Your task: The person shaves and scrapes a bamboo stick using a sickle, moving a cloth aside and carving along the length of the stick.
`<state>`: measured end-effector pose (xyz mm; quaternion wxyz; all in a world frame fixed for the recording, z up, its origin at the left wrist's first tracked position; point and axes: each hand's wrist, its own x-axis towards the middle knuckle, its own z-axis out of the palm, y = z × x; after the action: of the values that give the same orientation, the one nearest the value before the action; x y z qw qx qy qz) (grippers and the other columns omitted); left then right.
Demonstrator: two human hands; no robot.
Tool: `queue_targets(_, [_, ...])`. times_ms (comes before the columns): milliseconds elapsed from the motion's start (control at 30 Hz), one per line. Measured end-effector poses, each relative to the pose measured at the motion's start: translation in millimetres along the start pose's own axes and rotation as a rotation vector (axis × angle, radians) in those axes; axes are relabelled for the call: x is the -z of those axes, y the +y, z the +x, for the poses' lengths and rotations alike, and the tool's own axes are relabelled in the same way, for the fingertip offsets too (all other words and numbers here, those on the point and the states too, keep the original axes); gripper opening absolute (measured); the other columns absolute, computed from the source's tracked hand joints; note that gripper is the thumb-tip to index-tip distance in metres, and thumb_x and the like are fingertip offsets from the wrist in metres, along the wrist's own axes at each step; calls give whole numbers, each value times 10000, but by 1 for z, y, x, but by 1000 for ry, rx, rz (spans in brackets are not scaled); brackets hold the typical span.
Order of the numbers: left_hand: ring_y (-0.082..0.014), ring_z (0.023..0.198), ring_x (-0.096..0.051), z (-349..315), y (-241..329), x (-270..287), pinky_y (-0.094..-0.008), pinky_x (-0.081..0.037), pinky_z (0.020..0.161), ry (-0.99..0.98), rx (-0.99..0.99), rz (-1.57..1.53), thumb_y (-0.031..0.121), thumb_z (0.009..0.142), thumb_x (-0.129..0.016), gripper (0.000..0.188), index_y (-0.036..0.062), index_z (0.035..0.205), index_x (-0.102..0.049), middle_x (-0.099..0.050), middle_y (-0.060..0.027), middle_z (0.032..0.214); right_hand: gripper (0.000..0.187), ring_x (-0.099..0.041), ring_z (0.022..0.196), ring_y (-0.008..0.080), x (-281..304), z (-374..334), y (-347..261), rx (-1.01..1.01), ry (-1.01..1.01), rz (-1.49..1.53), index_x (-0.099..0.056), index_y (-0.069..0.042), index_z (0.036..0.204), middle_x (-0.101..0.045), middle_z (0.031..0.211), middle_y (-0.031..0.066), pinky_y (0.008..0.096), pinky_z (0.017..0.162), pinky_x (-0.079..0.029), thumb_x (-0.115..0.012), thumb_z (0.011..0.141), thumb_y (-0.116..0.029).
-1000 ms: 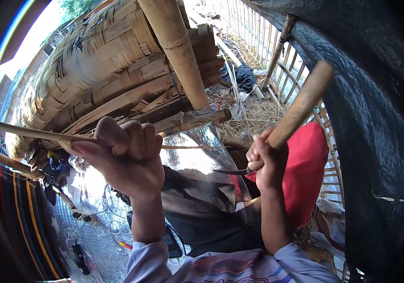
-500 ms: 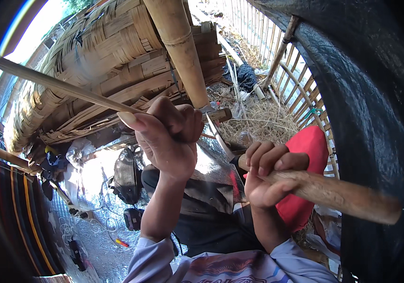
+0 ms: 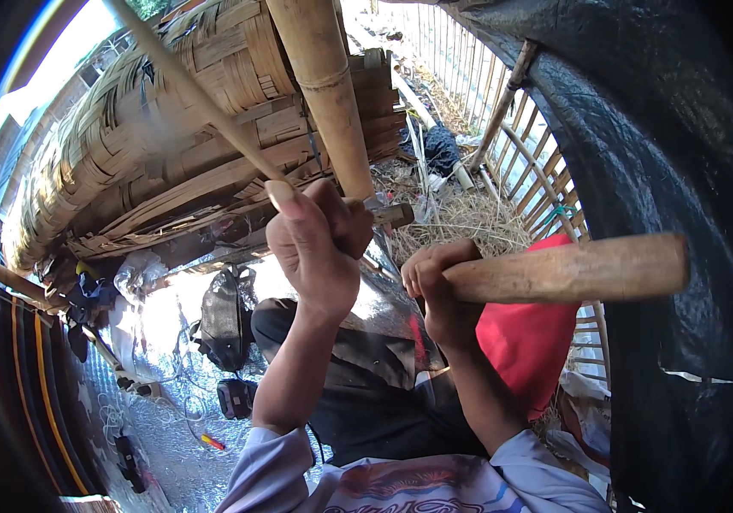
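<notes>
My left hand [image 3: 315,248] is closed round a thin wooden stick [image 3: 204,103], thumb laid along it. The stick slants up and to the left, past the woven bamboo. In my right hand [image 3: 442,286] is a knife, gripped by its long, thick wooden handle [image 3: 580,269]. The handle's butt points right. Its blade is mostly hidden between the two hands, and I cannot tell whether it touches the stick. Both hands are raised above my lap, close to each other.
Ahead stand a woven bamboo panel [image 3: 170,128] and a thick bamboo post [image 3: 324,94]. A black tarp [image 3: 666,171] hangs at the right by a slatted fence [image 3: 546,171]. Beside my right arm is something red [image 3: 525,350]. A black bag [image 3: 225,316] lies at the left.
The stick has swung steeper, and my left hand has shifted slightly right. My right hand has moved left and up, with the knife handle turned from sloping down to nearly level.
</notes>
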<state>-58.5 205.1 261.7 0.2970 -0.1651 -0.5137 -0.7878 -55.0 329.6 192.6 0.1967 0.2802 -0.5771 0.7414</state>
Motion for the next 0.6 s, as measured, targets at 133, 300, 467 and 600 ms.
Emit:
queue_targets(133, [-64,424,-218,-3,1,9,-254,-134,407,-101,-67,-129,525,964,-340,560,92,614,-271,-210,45,536,220,-366,526,122,-1,13,-26,228,279,377,-362,-129,873,-347,602,6,298,512,-372,-452,978,-300])
queue_targets(300, [-69,438,-210,-2,-6,8,-259,-144,422,-31,-3,-152,561,949,-335,579,92,615,-270,-181,55,559,230,-398,547,145,0,-18,27,-115,30,384,-389,-101,836,-397,604,29,305,536,-367,-556,939,-222])
queue_targets(467, [-70,445,-201,-4,-13,16,-264,-137,431,-58,-18,-125,560,954,-322,576,98,615,-263,-175,55,553,225,-382,550,140,12,-15,24,-115,295,376,-380,-101,843,-374,604,20,299,545,-353,-536,947,-224])
queue_targets(600, [-75,451,-211,-4,-27,22,-266,-150,437,-45,-25,-75,541,964,-309,566,93,619,-269,-190,43,546,227,-387,556,138,16,-34,25,-249,299,372,-378,-102,846,-379,608,17,305,546,-357,-539,943,-228])
